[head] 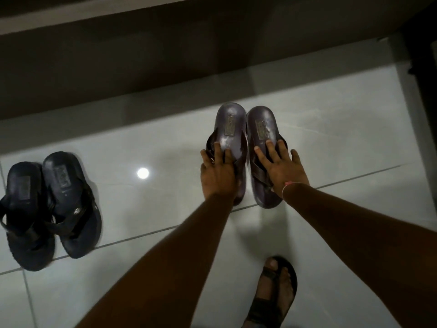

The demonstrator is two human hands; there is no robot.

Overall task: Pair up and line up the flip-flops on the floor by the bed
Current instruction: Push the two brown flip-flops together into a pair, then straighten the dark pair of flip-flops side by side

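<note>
Two brown flip-flops lie side by side on the white tiled floor, heels pointing away from me. My left hand rests on the straps of the left brown flip-flop, fingers curled over it. My right hand lies flat with spread fingers on the right brown flip-flop. A pair of dark navy flip-flops stands at the far left: the outer one and the inner one touch along their sides.
The dark bed base runs along the top of the view. A dark furniture leg stands at the upper right. My sandalled foot is at the bottom. A lamp's reflection shines on the tiles between the two pairs.
</note>
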